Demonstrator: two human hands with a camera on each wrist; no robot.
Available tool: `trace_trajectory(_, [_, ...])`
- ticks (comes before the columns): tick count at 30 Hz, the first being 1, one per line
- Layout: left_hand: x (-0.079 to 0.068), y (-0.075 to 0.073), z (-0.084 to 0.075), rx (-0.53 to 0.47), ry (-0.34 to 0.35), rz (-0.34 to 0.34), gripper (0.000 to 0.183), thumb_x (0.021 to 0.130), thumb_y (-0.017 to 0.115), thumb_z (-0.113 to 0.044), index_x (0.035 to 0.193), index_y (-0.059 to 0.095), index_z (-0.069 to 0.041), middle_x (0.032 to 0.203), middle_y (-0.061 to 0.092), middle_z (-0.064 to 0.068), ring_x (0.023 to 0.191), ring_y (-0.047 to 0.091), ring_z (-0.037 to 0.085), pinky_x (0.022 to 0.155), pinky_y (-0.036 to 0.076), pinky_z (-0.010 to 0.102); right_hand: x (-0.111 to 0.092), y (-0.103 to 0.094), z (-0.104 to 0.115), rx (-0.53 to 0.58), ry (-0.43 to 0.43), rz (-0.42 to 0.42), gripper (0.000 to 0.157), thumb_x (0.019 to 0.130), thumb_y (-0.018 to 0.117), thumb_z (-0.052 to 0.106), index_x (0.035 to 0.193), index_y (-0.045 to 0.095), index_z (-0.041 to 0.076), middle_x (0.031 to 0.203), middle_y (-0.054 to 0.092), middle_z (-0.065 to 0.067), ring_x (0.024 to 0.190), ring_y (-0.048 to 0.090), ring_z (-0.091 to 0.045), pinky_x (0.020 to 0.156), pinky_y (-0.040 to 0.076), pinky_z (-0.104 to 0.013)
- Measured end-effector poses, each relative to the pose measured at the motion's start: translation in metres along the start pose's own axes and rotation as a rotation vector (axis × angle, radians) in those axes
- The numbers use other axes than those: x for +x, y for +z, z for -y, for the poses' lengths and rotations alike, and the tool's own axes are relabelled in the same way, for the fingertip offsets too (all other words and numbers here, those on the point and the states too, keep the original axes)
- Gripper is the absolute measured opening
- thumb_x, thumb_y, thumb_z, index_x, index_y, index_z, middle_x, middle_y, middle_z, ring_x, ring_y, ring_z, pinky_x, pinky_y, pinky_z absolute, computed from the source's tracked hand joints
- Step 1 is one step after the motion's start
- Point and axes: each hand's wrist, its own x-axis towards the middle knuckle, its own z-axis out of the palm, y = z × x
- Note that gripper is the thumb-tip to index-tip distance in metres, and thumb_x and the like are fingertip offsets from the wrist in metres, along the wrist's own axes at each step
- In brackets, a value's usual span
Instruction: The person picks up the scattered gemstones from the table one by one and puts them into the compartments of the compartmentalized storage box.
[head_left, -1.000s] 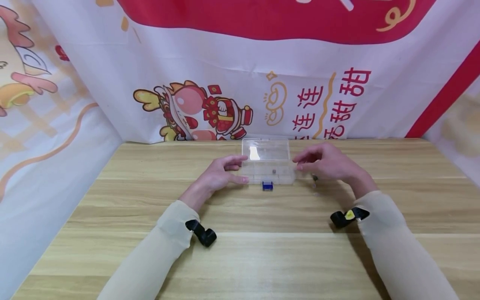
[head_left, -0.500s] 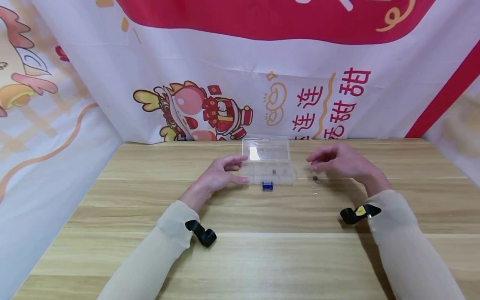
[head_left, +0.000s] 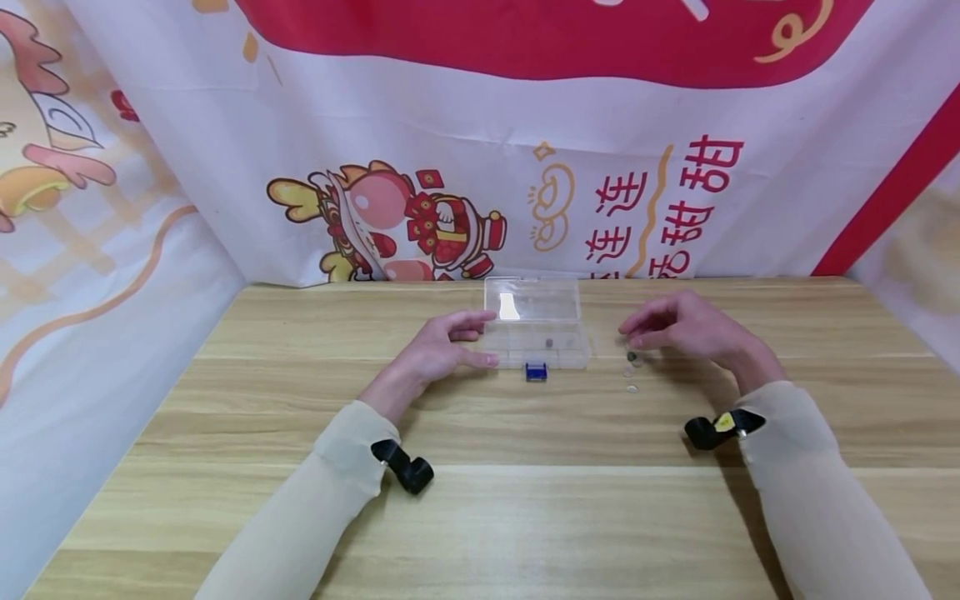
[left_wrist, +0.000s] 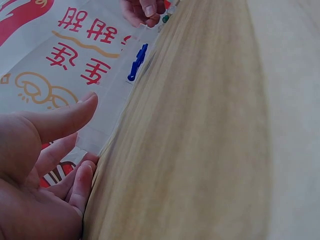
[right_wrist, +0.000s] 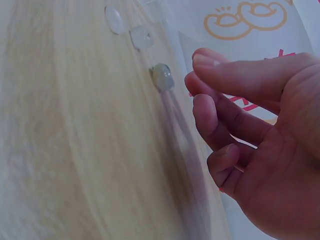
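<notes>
A clear compartment box [head_left: 495, 358] with a blue latch [head_left: 536, 372] lies with its lid [head_left: 540, 300] raised. My left hand [head_left: 442, 346] holds its left end, thumb at the front and fingers behind. One small dark bead [head_left: 549, 342] shows inside. To the right of the box, my right hand [head_left: 686, 329] hovers over several little stones or beads. In the right wrist view these are a greenish rounded bead [right_wrist: 162, 77], a cloudy bead [right_wrist: 142, 38] and a flat clear oval [right_wrist: 115, 20]. Thumb and index come close together there, with nothing visible between them.
The wooden table [head_left: 480, 517] meets a printed white and red cloth [head_left: 420, 108] at its back edge, right behind the raised lid. More cloth hangs at both sides. A black wrist camera sits on each sleeve [head_left: 307, 492].
My right hand has moved from the box's right edge rightward to the small beads, uncovering them, then dipped slightly closer. The left hand and box stay put.
</notes>
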Motion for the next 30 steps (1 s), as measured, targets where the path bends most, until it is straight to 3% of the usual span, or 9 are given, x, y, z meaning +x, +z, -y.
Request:
trace_trajectory(8, [0.000, 0.000, -0.001, 0.001, -0.005, 0.003, 0.071, 0.083, 0.090, -0.010, 0.146, 0.064, -0.031, 0.150, 0.060, 0.000, 0.141, 0.051, 0.025, 0.126, 0.039, 0.045, 0.003, 0.002, -0.010, 0.054, 0.040, 0.001, 0.030, 0.095, 0.078, 0.011, 0.125, 0.076, 0.009, 0.127, 0.076, -0.012, 0.106, 0.066, -0.021, 0.087, 0.055, -0.026])
trace_trajectory(12, [0.000, 0.000, -0.001, 0.003, -0.004, 0.003, 0.071, 0.083, 0.090, -0.010, 0.146, 0.064, -0.031, 0.150, 0.060, 0.000, 0.141, 0.050, 0.025, 0.126, 0.039, 0.045, 0.004, 0.004, -0.010, 0.030, 0.035, 0.001, 0.028, 0.096, 0.077, 0.011, 0.124, 0.076, 0.009, 0.122, 0.076, -0.012, 0.102, 0.068, -0.020, 0.084, 0.057, -0.025])
trace_trajectory(20, [-0.001, 0.000, -0.001, 0.006, -0.003, -0.002, 0.072, 0.082, 0.090, -0.010, 0.145, 0.064, -0.031, 0.149, 0.060, -0.001, 0.140, 0.051, 0.024, 0.125, 0.040, 0.045, 0.005, 0.007, -0.006, -0.052, 0.014, -0.009, 0.023, 0.096, 0.078, 0.014, 0.119, 0.080, 0.013, 0.111, 0.076, -0.009, 0.098, 0.063, -0.023, 0.081, 0.054, -0.027])
trace_trajectory(30, [-0.001, 0.000, 0.000, -0.004, 0.005, 0.001, 0.072, 0.083, 0.090, -0.009, 0.146, 0.064, -0.030, 0.150, 0.060, 0.001, 0.140, 0.051, 0.025, 0.125, 0.040, 0.044, 0.006, 0.010, -0.003, -0.066, 0.057, -0.025, 0.017, 0.097, 0.077, 0.014, 0.114, 0.080, 0.012, 0.114, 0.075, -0.010, 0.097, 0.058, -0.025, 0.081, 0.049, -0.030])
